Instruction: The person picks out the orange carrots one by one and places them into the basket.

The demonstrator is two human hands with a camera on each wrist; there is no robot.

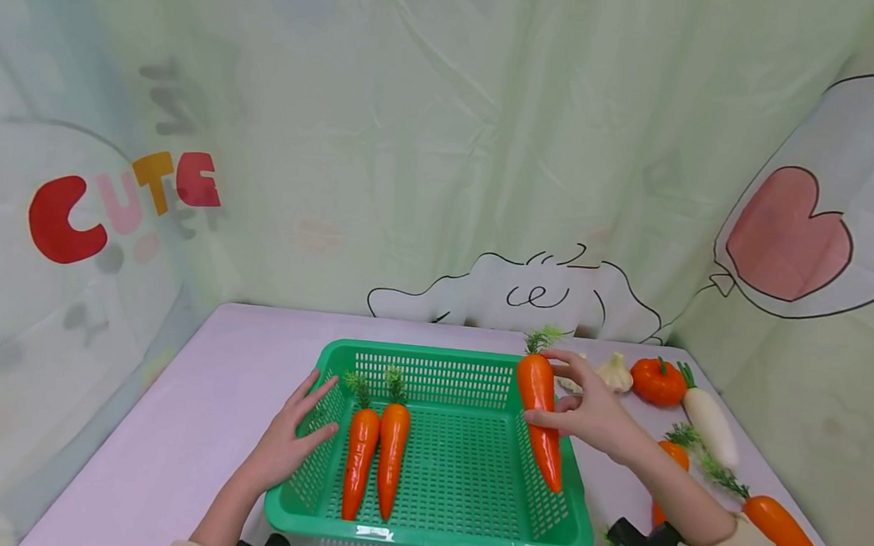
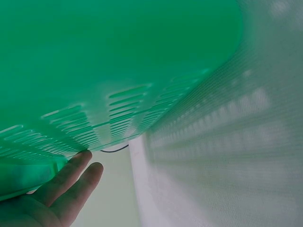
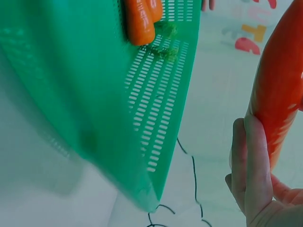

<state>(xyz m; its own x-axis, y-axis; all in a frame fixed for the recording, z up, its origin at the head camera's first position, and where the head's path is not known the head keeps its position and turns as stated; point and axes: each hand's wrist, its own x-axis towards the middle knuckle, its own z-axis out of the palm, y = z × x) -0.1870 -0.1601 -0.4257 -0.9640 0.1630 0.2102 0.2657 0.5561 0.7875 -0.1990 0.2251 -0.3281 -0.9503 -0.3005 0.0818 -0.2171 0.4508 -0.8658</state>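
A green plastic basket (image 1: 458, 544) stands on the table, with two carrots (image 1: 359, 464) lying side by side in its left half, their leafy tops toward the back. Above the basket's right wall, my right hand (image 1: 587, 403) grips another carrot (image 1: 541, 417) between thumb and fingers; its green top points away from me. The right wrist view shows this carrot (image 3: 279, 80) upright against the fingers, apart from the basket. My left hand (image 1: 295, 435) rests at the basket's left rim with fingers spread; in the left wrist view, its fingers (image 2: 78, 189) lie along the outer wall.
Right of the basket are garlic bulbs (image 1: 615, 373), an orange-red bell pepper (image 1: 658, 382), a white radish (image 1: 711, 425) and several more carrots (image 1: 796, 541), partly hidden by my right arm. A printed curtain (image 1: 445, 140) hangs behind the table (image 1: 252, 353).
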